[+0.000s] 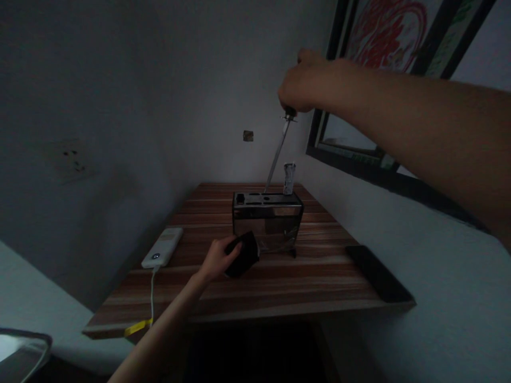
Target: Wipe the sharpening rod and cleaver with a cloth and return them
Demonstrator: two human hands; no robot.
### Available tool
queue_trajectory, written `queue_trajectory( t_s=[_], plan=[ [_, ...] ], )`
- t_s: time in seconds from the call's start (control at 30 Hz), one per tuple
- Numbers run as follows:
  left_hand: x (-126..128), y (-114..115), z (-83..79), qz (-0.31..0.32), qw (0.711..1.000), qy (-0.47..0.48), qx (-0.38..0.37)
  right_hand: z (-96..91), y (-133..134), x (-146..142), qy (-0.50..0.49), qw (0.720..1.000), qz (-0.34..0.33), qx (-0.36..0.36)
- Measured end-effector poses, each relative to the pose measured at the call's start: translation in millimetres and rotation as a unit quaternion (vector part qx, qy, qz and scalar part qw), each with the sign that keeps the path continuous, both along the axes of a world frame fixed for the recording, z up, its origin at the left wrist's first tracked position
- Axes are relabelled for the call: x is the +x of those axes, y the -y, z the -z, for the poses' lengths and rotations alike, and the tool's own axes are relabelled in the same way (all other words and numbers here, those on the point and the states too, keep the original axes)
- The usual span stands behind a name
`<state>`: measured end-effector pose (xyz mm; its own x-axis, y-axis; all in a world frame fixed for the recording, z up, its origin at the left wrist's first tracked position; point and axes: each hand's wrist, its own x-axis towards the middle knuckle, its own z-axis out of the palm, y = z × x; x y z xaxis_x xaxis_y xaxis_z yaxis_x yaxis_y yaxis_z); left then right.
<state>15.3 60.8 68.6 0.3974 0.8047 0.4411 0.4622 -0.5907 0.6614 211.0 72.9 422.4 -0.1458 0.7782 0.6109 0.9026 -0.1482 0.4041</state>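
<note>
My right hand (300, 85) is closed around the dark handle of a sharpening steel (276, 159), raised high with its thin rod slanting down. The rod's lower end meets the back edge of a knife block (266, 223); whether it sits in a slot or behind the block, I cannot tell. The block has a slotted top and shiny dark sides. My left hand (216, 259) grips a black object (244, 256), perhaps a cloth or pad, close to the block's front left. A clear, plastic-looking piece (289, 178) stands up at the block's right end.
On the striped wooden table (319, 276) a white power bank (163, 248) with a cable lies at the left, near a yellow tag (138, 327). A black phone-like slab (379, 272) rests along the right edge. Walls close in the back and sides; a framed picture (383, 37) hangs right.
</note>
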Motion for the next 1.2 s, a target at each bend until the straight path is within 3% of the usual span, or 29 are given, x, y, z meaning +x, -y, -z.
queue_trajectory(
  t_s=[0.1,0.2,0.27,0.37,0.4,0.47,0.57,0.73,0.83,0.93,0.97,1.1,1.2],
  plan=[
    [10.2,11.0,5.8,0.015,0.996,0.067,-0.061,-10.3,11.4,13.1,0.096,0.994,0.03,-0.031],
    [21.9,19.4,9.6,0.031,0.977,0.145,-0.154,-8.8,19.1,42.4,0.167,0.982,0.063,-0.055],
    [28.3,24.6,12.1,0.033,0.949,0.206,-0.238,2.6,25.5,69.4,0.119,0.99,0.034,-0.066],
    [33.3,32.5,17.5,0.038,0.87,0.294,-0.394,40.3,41.1,111.1,0.095,0.992,0.009,-0.088],
    [33.8,35.3,19.8,0.037,0.839,0.317,-0.441,59.1,48.4,122.6,0.081,0.993,-0.012,-0.09],
    [34.1,40.7,24.5,0.032,0.782,0.358,-0.509,105.6,66.0,138.2,-0.042,0.986,-0.136,-0.088],
    [36.5,48.3,30.8,0.048,0.716,0.411,-0.562,193.4,99.4,137.7,-0.244,0.932,-0.222,-0.152],
    [51.6,58.9,39.0,0.025,0.616,0.497,-0.61,341.6,151.7,89.6,-0.527,0.798,-0.216,-0.195],
    [59.9,63.4,43.5,0.013,0.573,0.519,-0.634,394.9,168.0,57.3,-0.614,0.75,-0.177,-0.171],
    [62.9,67.3,46.7,0.002,0.569,0.527,-0.631,412.5,173.1,35.0,-0.666,0.712,-0.135,-0.178],
    [63.0,68.5,47.3,-0.001,0.576,0.524,-0.628,413.1,172.9,30.7,-0.663,0.715,-0.131,-0.177],
    [62.7,71.9,47.6,0.015,0.6,0.523,-0.605,411.1,167.0,27.1,-0.592,0.78,-0.14,-0.145],
    [63.0,72.1,47.8,0.035,0.606,0.544,-0.579,415.4,163.7,30.2,-0.57,0.796,-0.137,-0.151]
  ],
)
